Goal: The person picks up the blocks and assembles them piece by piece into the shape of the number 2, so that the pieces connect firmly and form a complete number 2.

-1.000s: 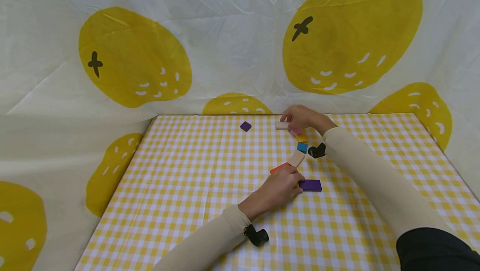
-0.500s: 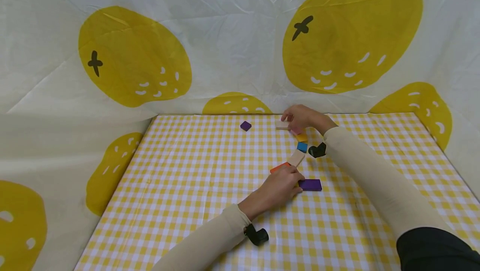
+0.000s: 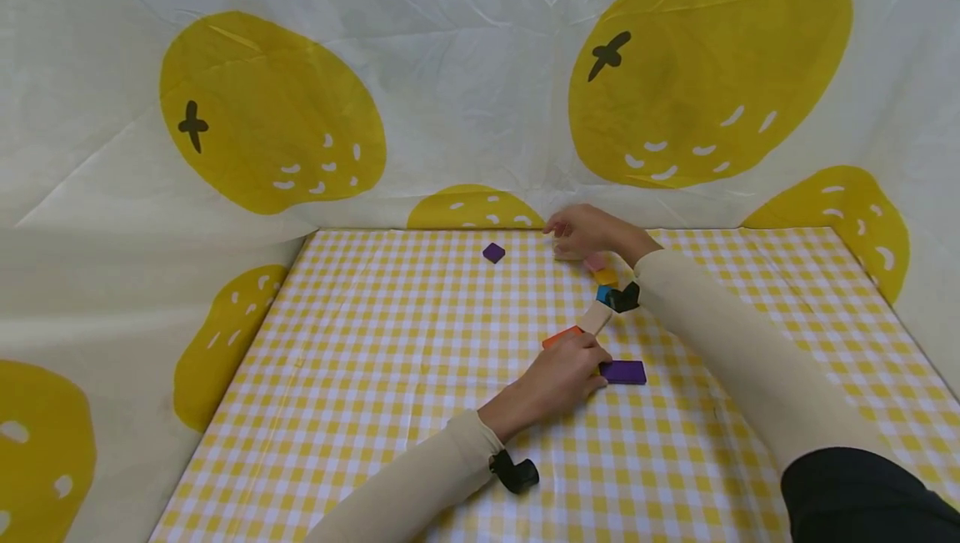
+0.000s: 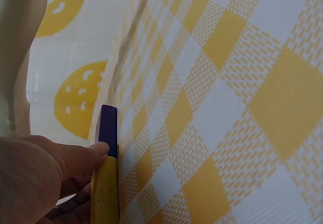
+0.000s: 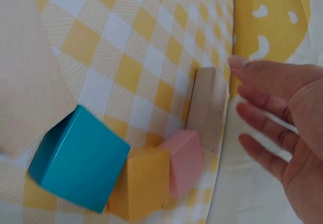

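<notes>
My left hand (image 3: 558, 376) holds a yellow block (image 4: 105, 191), its thumb lying at the joint with a purple block (image 4: 107, 128); the other fingers are mostly hidden. From there a bent row of blocks runs away from me: an orange one (image 3: 561, 336), a plain wooden one (image 3: 596, 318), a blue one (image 5: 83, 158), a yellow-orange one (image 5: 144, 181), a pink one (image 5: 184, 163) and another plain wooden block (image 5: 204, 108) at the far end. Beside that end block, my right hand (image 5: 295, 113) hovers with loosely spread fingers, holding nothing.
A small purple block (image 3: 493, 253) lies apart, left of the row's far end. Yellow checked cloth (image 3: 360, 376) covers the table. A white sheet with yellow fruit prints (image 3: 480, 109) hangs behind its back edge. Black wrist cameras (image 3: 513, 473) sit on both sleeves.
My right hand has shifted left, off the pink block and over the far wooden block, and the pink block shows more. The left hand keeps its place.
</notes>
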`<state>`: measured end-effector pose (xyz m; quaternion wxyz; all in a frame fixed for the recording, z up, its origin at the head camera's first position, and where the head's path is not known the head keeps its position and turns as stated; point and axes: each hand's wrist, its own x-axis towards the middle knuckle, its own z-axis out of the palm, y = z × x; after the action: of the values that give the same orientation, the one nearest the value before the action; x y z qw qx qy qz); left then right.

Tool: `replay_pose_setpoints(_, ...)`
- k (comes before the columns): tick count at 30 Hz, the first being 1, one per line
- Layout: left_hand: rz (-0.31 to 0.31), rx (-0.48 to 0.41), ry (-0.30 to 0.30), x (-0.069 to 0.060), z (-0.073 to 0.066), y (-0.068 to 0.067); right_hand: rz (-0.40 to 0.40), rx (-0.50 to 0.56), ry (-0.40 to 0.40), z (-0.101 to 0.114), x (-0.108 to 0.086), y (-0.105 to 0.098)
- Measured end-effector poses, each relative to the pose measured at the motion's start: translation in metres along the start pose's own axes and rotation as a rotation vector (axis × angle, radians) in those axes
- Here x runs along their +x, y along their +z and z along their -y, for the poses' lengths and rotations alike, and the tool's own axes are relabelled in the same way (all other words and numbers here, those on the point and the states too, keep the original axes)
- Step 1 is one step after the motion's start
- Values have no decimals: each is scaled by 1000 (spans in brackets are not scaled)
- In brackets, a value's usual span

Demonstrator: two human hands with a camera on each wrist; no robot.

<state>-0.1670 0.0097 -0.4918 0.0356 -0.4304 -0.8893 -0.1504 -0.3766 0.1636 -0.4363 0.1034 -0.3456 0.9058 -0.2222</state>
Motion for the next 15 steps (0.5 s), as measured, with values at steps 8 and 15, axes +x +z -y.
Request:
replay_pose_setpoints(8,-4,28,3,0,0,0,31,66,-75,10,20,4)
replay_pose_setpoints(15,0,37,0,1,1,2,54,66,-117,25,38,7)
